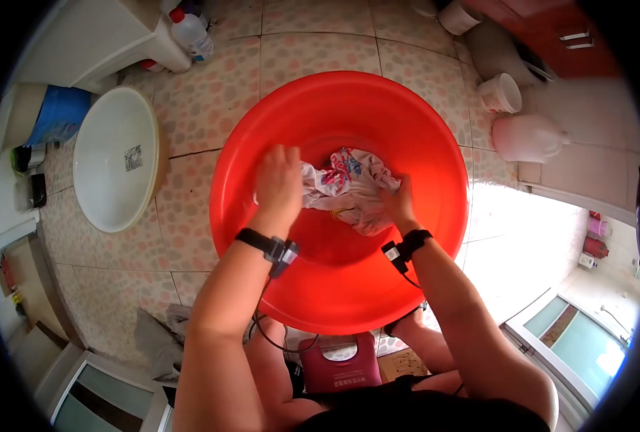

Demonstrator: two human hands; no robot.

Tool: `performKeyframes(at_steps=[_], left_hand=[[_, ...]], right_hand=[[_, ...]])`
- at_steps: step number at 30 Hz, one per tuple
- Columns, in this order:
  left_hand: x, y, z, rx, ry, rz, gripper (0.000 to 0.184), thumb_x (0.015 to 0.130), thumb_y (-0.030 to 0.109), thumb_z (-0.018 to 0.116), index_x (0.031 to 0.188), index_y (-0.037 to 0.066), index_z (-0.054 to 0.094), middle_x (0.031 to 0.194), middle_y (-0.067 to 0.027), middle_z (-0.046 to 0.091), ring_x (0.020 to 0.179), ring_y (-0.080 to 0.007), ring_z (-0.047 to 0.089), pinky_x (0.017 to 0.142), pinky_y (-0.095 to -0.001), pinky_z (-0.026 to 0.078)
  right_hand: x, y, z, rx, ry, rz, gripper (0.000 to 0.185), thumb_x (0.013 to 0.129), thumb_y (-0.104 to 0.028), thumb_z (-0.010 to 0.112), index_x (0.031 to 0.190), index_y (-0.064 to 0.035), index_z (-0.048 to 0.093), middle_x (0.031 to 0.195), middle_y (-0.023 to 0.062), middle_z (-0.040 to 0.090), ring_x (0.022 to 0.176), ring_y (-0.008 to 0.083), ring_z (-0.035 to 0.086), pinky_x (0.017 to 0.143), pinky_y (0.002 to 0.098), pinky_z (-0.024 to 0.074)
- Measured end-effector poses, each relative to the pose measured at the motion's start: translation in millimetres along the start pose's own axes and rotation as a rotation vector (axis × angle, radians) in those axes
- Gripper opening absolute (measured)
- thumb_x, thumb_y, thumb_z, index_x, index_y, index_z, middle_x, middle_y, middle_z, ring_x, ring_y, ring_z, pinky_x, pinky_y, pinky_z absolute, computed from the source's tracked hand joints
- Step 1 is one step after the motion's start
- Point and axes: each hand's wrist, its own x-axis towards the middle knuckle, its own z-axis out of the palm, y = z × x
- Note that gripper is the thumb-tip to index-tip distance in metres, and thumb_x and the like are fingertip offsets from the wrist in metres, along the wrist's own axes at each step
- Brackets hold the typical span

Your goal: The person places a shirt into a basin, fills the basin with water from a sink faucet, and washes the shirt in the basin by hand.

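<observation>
A pale garment (363,198) with pink and blue print lies bunched in the large red basin (338,306). My left hand (280,180) is closed around its left end, and a small bit of white cloth shows past the far side of the hand. At the garment's right edge, my right hand (399,204) grips the cloth, its fingertips partly hidden in the folds. Between the two hands the fabric is crumpled. Each wrist wears a black strap with a small device and a cable.
To the left, a white basin (107,169) leans on edge near a blue bucket (59,115). A red-capped bottle (192,36) stands at the upper left. On the right are a white tub (500,93) and a pinkish jug (527,138). A dark red stool (341,367) sits between the legs.
</observation>
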Motion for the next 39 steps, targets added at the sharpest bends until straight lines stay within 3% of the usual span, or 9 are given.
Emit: performKeyframes(at_steps=[2,5,7,14,21,27,29,35,39], left_hand=[[-12.7,31.8,-9.3,-0.293,0.205,0.279,0.018,0.080,0.023,0.056,0.082,0.006,0.050,0.078,-0.0137,0.060,0.075,-0.0334,0.059,0.068,-0.0436,0.046],[-38.7,40.8,42.7,-0.744,-0.900,-0.272,0.046,0.087,0.052,0.043,0.092,0.008,0.055,0.075,-0.0089,0.061,0.073,-0.0204,0.060,0.063,-0.0356,0.046],[-41.6,57.9,20.1,-1.466,-1.027,-0.964,0.053,0.089,0.057,0.033,0.091,0.009,0.055,0.078,-0.0037,0.061,0.072,-0.0153,0.059,0.061,-0.0313,0.045],[-37.6,50.2,70.7,-2.405,-0.777,-0.624,0.044,0.090,0.049,0.038,0.090,0.010,0.056,0.079,-0.0028,0.058,0.071,-0.0153,0.058,0.063,-0.0298,0.047],[-42.1,96.5,56.8,-1.881,-0.247,-1.206,0.023,0.087,0.028,0.044,0.086,0.007,0.055,0.081,-0.0052,0.059,0.071,-0.0193,0.059,0.062,-0.0311,0.048],[-31.7,70.6,52.2,-1.991,-0.444,-1.072,0.026,0.087,0.024,0.038,0.095,0.004,0.053,0.081,-0.0082,0.059,0.066,-0.0200,0.059,0.058,-0.0317,0.048],[-39.5,87.6,81.4,-1.908,0.008,-1.198,0.021,0.087,0.022,0.040,0.082,0.007,0.054,0.074,-0.0059,0.057,0.064,-0.0175,0.057,0.058,-0.0309,0.046],[-33.6,69.2,88.5,-2.014,-0.370,-1.064,0.026,0.089,0.024,0.047,0.105,0.005,0.051,0.095,-0.0031,0.055,0.086,-0.0122,0.054,0.070,-0.0279,0.045],[-45.7,88.8,81.0,-1.772,-0.221,-0.965,0.048,0.085,0.046,0.052,0.115,0.009,0.048,0.108,-0.0068,0.054,0.096,-0.0164,0.054,0.081,-0.0373,0.045]], right_hand=[[-11.3,-26.6,-2.2,0.116,0.018,-0.057,0.046,0.074,-0.006,0.060,0.117,-0.0001,0.043,0.108,0.0166,0.051,0.100,0.0280,0.052,0.083,0.0355,0.0439],[-30.9,-74.2,-11.0,0.469,-0.131,0.058,0.041,0.078,-0.006,0.059,0.115,0.0000,0.042,0.103,0.0140,0.054,0.093,0.0254,0.055,0.079,0.0340,0.0462],[-45.1,-106.7,-22.8,0.696,-0.300,0.225,0.038,0.079,-0.007,0.059,0.112,-0.0008,0.042,0.100,0.0115,0.056,0.088,0.0211,0.058,0.074,0.0313,0.0483],[-103.4,-150.3,-13.8,0.464,-0.404,0.026,0.022,0.080,-0.019,0.062,0.092,-0.0029,0.053,0.071,0.0081,0.059,0.064,0.0171,0.060,0.056,0.0293,0.0469],[-32.1,-142.4,21.0,-0.102,-0.023,0.184,0.039,0.081,-0.039,0.052,0.087,-0.0012,0.061,0.080,0.0249,0.060,0.080,0.0400,0.059,0.067,0.0448,0.0461],[-72.7,-154.0,15.7,-0.049,-0.130,0.061,0.045,0.079,-0.045,0.053,0.089,-0.0018,0.060,0.081,0.0269,0.059,0.082,0.0415,0.058,0.069,0.0461,0.0461],[-40.9,-140.2,17.9,-0.177,-0.081,0.135,0.043,0.078,-0.044,0.055,0.085,-0.0023,0.060,0.078,0.0262,0.059,0.080,0.0415,0.058,0.066,0.0468,0.0461],[-69.5,-130.8,3.2,-0.170,-0.099,-0.145,0.038,0.082,-0.041,0.051,0.094,-0.0064,0.060,0.074,0.0222,0.062,0.075,0.0401,0.060,0.067,0.0462,0.0478],[-23.5,-93.7,-20.9,-0.402,-0.159,-0.024,0.048,0.076,-0.043,0.059,0.111,-0.0113,0.054,0.106,0.0242,0.054,0.099,0.0398,0.052,0.081,0.0468,0.0433]])
